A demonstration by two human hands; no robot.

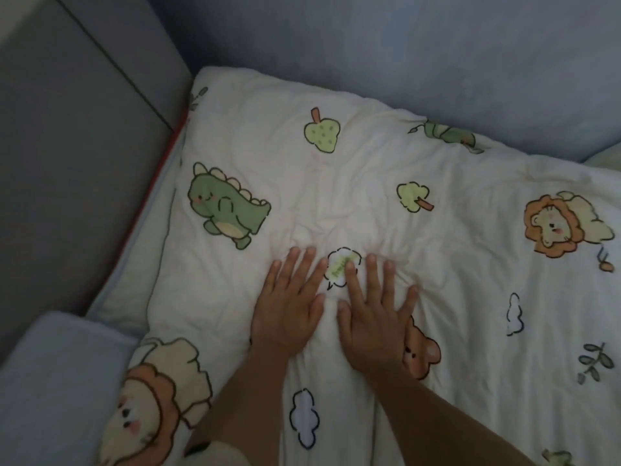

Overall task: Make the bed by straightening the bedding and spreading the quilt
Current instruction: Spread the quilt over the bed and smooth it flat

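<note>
Pointing its corner far-left, the quilt [369, 156] lies under left hand [289, 307], right hand [373, 317]

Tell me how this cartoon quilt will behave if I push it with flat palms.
Probably floppy: the quilt wrinkles around the left hand and right hand. Those gathered creases suggest it bunches rather than slides whole. It looks puffy, so likely light.

A grey padded panel [67, 163] fills the upper left of the frame, a dark seam [114, 65] slanting across it. Along the top runs a blue-grey wall [403, 45] (faintly mottled). A thin red strip [168, 146] edges the panel's foot, and a pale blue cushion [57, 381] sits at lower left.
</note>
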